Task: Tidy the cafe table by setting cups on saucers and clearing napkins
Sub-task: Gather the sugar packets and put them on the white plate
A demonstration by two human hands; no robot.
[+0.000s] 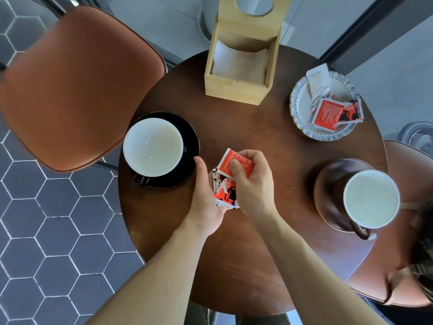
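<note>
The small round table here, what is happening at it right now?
A person is gathering red paper sachets over the dark round wooden table. The left hand holds a small stack of red sachets; the right hand pinches one more red sachet above it. Both white-lined cups already sit on saucers. More sachets lie on the scalloped glass plate.

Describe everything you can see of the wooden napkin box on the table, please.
The napkin box looks like pale, light wood. It stands upright at the far edge of the round table, touching only the tabletop. The upper part is tall and narrow, with an oval hole near its top. The lower part is an open tray with low walls, holding pale napkins. No hand touches it.
</note>
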